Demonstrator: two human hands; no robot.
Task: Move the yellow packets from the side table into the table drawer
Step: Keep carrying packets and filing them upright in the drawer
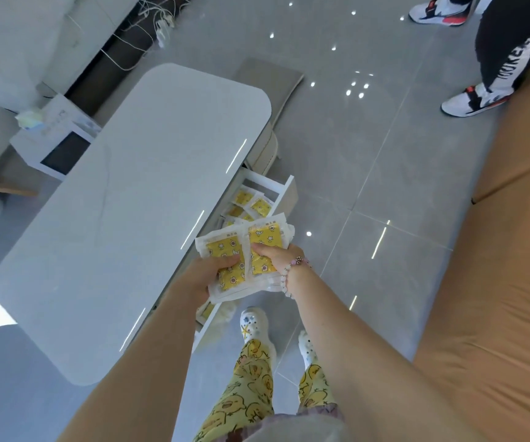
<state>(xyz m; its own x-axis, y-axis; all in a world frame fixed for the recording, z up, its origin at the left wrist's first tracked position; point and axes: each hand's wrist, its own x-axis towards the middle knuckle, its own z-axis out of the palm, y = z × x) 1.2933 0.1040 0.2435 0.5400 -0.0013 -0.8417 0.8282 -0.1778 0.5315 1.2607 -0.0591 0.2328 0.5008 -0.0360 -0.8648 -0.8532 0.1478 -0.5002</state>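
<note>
Head view: Both hands meet near the middle of the picture, just off the long edge of a white table (123, 218). Together they hold a stack of yellow packets (222, 248) in clear wrappers with a duck-and-star print. The left hand (208, 277) reaches in from 7 o'clock and grips the stack's left half, thumb on top and fingers underneath. The right hand (273, 255) reaches in from 5 o'clock, its fingers curled over the right half of the stack. A beaded bracelet (289, 275) sits on its wrist.

The stack hangs above the open drawer (284, 186), which sticks out from under the tabletop toward 1 o'clock of the hands. Several loose packets (245, 198) of the same kind already lie inside the drawer, at 12 o'clock of the stack. Another one shows at 7 o'clock of the stack, under the left wrist.

White clogs with charms (252, 323) and yellow duck-print trousers (251, 393) show at 6 o'clock on the grey tiled floor (369, 154). A tan sofa (480, 298) fills the side at 3 to 4 o'clock. Another person's white, black and red sneakers (472, 102) stand at 1 o'clock. A white carton (56, 145) rests on the floor beyond the table at 10 o'clock, and cables (149, 36) trail at 11 o'clock.
</note>
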